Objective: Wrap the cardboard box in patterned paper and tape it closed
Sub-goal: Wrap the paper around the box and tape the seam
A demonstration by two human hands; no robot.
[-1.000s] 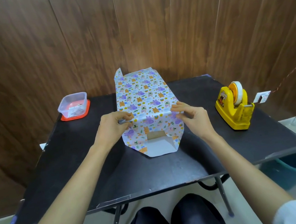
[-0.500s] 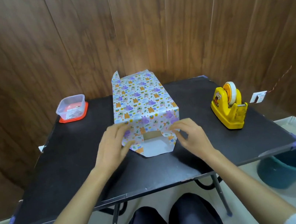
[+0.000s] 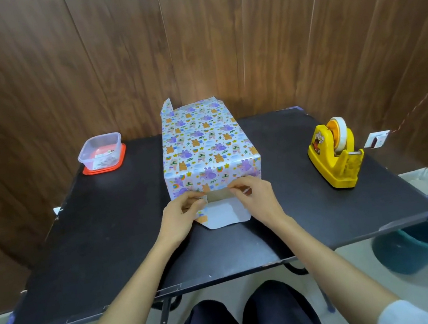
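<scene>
The cardboard box (image 3: pixel 218 195) lies lengthwise in the middle of the black table (image 3: pixel 79 239), covered by patterned paper (image 3: pixel 202 147) with animal prints. Its near end stands partly uncovered, brown card showing between folded side flaps. A white bottom flap (image 3: pixel 223 217) lies flat on the table toward me. My left hand (image 3: pixel 183 214) presses the left side flap against the near end with curled fingers. On the right side flap my right hand (image 3: pixel 255 197) pinches the paper edge. A yellow tape dispenser (image 3: pixel 336 153) stands to the right.
A clear plastic container with a red lid under it (image 3: pixel 101 154) sits at the table's back left. A teal bucket (image 3: pixel 419 244) stands on the floor under the right corner. A wood-panel wall runs behind the table. My knees are below the front edge.
Both hands slid down from the box's top front edge to its near end and folded the side flaps inward. The view shifted a little.
</scene>
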